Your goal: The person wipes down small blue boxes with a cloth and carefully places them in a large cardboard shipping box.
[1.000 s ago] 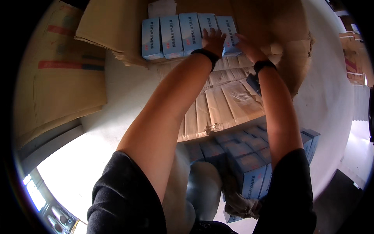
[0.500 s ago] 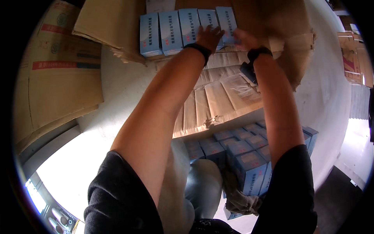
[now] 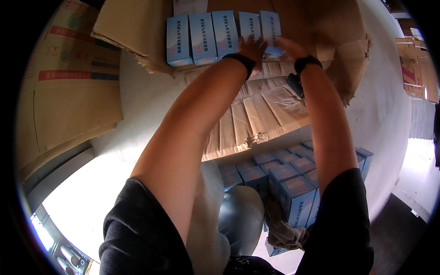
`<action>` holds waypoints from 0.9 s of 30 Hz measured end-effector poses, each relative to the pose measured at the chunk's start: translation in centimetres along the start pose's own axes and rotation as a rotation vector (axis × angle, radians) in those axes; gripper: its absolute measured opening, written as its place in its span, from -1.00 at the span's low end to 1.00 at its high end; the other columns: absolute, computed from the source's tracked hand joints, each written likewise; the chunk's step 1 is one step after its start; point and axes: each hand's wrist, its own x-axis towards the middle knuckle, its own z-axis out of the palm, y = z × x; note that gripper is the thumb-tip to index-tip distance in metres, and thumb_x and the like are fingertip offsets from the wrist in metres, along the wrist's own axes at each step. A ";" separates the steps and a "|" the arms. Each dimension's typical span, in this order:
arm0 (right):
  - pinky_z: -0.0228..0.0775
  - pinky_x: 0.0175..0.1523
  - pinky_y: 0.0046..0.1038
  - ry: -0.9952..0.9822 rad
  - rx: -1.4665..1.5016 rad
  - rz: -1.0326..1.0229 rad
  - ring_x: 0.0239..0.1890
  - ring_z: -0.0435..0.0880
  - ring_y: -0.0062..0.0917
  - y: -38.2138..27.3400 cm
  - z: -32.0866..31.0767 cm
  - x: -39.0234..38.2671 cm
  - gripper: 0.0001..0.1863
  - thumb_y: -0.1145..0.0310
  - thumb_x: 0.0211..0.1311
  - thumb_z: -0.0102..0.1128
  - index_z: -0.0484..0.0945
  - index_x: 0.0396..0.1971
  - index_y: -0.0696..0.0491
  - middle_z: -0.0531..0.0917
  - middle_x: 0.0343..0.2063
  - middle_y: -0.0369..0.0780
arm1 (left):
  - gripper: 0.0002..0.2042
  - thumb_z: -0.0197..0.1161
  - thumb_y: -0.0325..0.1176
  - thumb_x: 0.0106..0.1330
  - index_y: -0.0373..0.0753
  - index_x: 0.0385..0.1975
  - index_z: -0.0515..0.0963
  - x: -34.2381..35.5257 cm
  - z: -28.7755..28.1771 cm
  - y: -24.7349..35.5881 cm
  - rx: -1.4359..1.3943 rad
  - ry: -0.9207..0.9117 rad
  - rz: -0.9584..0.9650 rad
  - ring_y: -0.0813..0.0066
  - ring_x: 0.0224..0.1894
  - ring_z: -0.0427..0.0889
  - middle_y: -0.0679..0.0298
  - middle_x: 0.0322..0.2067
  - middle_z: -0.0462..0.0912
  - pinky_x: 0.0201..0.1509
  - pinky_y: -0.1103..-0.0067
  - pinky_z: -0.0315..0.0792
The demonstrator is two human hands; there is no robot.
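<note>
My two hands at an open brown carton (image 3: 337,27), seen from above. Five pale-blue boxes stood in one row inside it, their long, dark-lettered faces turned toward me. The left three, namely the first box (image 3: 178,39), the second box (image 3: 201,39) and the third box (image 3: 225,32), were close together; a narrow gap parted the third from the fourth box (image 3: 249,25), which lay just beside the fifth box (image 3: 270,25), the rightmost. My left grip (image 3: 252,49) was unclosed, its fingers spread over the near part of the fourth box. My right grip (image 3: 289,47) was at the right edge of the fifth box with its fingers pointing leftward; the fingers were blurred and in shade, so I could not tell how far they were bent or whether they had hold of that box. Each wrist bore a black band, the left band (image 3: 249,63) and the right band (image 3: 307,63). Below the row, a creased cardboard flap (image 3: 261,117) spread toward me. Nearer my body, a group of similar blue boxes (image 3: 295,188) was packed together, partly hidden by my right arm, with a crumpled grey cloth (image 3: 286,236) against its near side. A second carton (image 3: 78,103), marked with red bands, stood at the left.
</note>
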 end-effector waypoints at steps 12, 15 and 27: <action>0.49 -0.03 -0.29 0.059 -0.267 -0.054 -0.04 0.61 -0.29 0.6 0.7 4.5 -0.32 -0.02 -0.04 0.45 0.54 -0.03 0.19 0.62 -0.02 -0.13 | -0.15 0.39 -0.20 0.08 -0.25 0.39 0.13 1.2 3.2 -1.9 0.271 0.364 0.027 0.13 0.45 0.06 0.13 0.41 0.12 0.39 0.08 0.13; 0.47 0.09 -0.28 0.108 -0.486 -0.097 0.04 0.59 -0.17 0.9 0.6 6.6 -0.19 0.03 -0.03 0.48 0.40 0.10 0.26 0.59 0.02 0.00 | -0.46 0.17 -0.29 0.29 -0.33 0.27 0.30 2.3 5.4 -4.3 0.365 0.627 0.146 0.21 0.36 0.27 0.10 0.32 0.30 0.34 0.30 0.27; 0.41 0.21 -0.22 0.278 -0.683 -0.368 0.15 0.46 0.06 2.5 2.1 7.7 0.02 0.14 -0.13 0.54 0.15 0.30 0.23 0.44 0.10 0.22 | -0.57 0.05 -0.35 0.32 -0.36 0.17 0.39 3.9 7.4 -3.2 0.255 0.555 -0.045 0.12 0.30 0.31 0.08 0.27 0.35 0.22 0.21 0.34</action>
